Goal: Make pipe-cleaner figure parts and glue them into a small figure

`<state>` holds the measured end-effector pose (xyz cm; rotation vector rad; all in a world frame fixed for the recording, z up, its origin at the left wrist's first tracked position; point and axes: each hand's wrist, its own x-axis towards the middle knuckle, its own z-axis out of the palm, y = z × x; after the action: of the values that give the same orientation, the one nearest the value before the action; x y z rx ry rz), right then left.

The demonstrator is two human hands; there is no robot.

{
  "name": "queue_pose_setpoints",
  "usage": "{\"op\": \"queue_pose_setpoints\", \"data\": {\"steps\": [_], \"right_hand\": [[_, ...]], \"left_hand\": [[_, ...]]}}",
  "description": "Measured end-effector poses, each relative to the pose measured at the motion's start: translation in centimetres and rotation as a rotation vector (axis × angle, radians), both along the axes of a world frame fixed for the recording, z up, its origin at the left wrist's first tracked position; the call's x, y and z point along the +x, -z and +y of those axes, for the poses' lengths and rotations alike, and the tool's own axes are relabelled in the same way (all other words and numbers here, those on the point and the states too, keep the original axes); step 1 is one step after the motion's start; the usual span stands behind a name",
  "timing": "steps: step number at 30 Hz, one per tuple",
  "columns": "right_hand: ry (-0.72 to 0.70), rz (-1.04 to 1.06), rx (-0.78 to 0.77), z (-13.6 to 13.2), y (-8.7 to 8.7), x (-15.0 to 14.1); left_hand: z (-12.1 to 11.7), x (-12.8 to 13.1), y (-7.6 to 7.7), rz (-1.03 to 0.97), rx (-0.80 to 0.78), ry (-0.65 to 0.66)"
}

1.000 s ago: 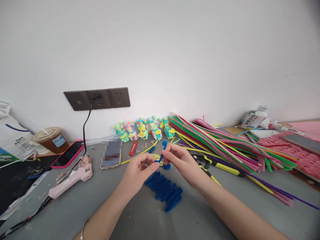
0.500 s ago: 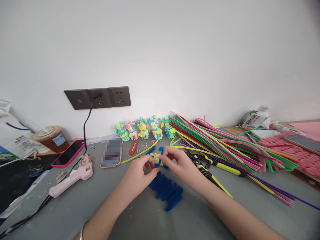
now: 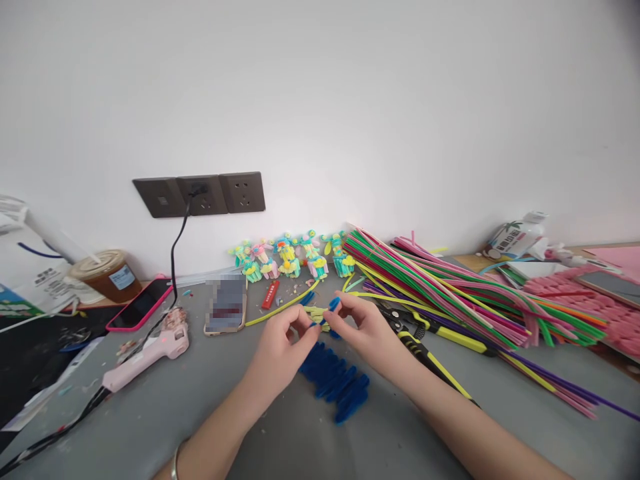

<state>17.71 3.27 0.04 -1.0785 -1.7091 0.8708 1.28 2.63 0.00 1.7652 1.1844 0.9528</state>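
My left hand [image 3: 280, 347] and my right hand [image 3: 363, 330] meet over the grey table [image 3: 150, 413], both pinching one short blue pipe cleaner piece [image 3: 327, 312] between fingertips. The piece is bent and its free end sticks up by my right thumb. Just below my hands lies a row of folded blue pipe cleaner pieces [image 3: 335, 380]. Small yellow pieces [image 3: 313, 312] lie behind my fingers.
A large bundle of coloured pipe cleaners [image 3: 450, 287] fans out to the right, with yellow-handled pliers [image 3: 425, 350] beside it. Finished small figures [image 3: 290, 257] line the wall. Left lie a pink glue gun [image 3: 147, 350], two phones [image 3: 225, 303], a drink cup [image 3: 107, 273].
The blue piece has been bent lower and shorter between my fingers. Both hands shifted slightly and drew closer together.
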Motion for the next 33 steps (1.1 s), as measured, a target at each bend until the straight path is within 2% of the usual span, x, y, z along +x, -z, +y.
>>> {"op": "queue_pose_setpoints", "data": {"steps": [4,7,10,14,16,19,22,26,29,31,33], "right_hand": [[-0.009,-0.270,0.142,-0.6,1.0,-0.7],[-0.026,-0.338,0.144,-0.5,1.5,-0.9],[0.007,-0.198,0.018,0.1,1.4,-0.5],[-0.043,0.105,-0.185,0.8,0.7,0.2],[-0.080,0.173,-0.227,0.9,0.5,0.3],[-0.107,0.180,-0.203,0.8,0.3,0.2],[-0.083,0.062,-0.107,0.5,0.4,0.0],[-0.024,-0.296,0.118,-0.3,1.1,-0.5],[-0.076,-0.439,0.163,-0.7,1.8,-0.9],[-0.083,-0.420,0.102,-0.6,2.1,-1.0],[-0.078,-0.326,0.011,-0.3,2.0,-0.8]], "left_hand": [[-0.7,0.1,0.4,0.539,0.307,-0.055],[-0.7,0.1,0.8,0.725,0.331,-0.077],[-0.4,0.0,0.7,0.605,0.281,-0.098],[0.2,-0.2,-0.1,0.231,0.109,-0.069],[0.3,-0.2,-0.4,0.106,0.054,-0.052],[0.5,-0.2,-0.6,0.036,0.027,-0.040],[0.4,-0.2,-0.4,0.121,0.034,-0.036],[-0.3,-0.1,0.1,0.518,0.216,-0.042],[-0.7,0.0,0.4,0.769,0.266,-0.031],[-0.6,-0.2,0.5,0.755,0.170,-0.022],[-0.2,-0.6,0.3,0.600,0.015,0.003]]}}
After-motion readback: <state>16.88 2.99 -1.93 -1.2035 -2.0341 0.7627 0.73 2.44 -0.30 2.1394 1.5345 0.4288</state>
